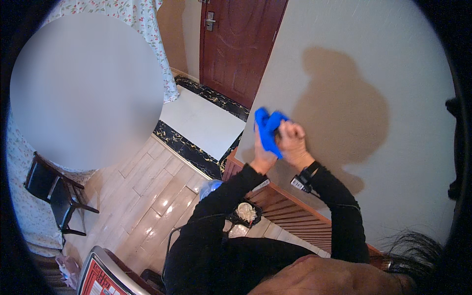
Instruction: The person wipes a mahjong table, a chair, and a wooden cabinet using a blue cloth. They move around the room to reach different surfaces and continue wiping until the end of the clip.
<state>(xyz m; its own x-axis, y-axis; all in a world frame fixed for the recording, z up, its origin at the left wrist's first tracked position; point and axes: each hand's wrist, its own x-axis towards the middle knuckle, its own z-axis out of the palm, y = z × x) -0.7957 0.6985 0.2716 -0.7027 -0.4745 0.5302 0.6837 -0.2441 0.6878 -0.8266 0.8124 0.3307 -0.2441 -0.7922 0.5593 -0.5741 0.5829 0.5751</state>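
Both my hands are raised in front of me, close together, near the pale wall. A bright blue cloth [268, 129], folded or bunched, lies between them. My left hand [262, 155] is against its lower left side, with the palm partly hidden by the cloth. My right hand [294, 142] has curled fingers at the cloth's right edge, slightly blurred. Each wrist has a small device strapped at the black sleeve.
Beyond the hands are a pale wall [413, 110], a dark red door [236, 48] and a white mat [202, 121]. Slatted wood panelling [295, 214] runs below. A black chair [61, 199] stands left, a bin [254, 221] below my arms, and a red-patterned table [107, 276] lower left.
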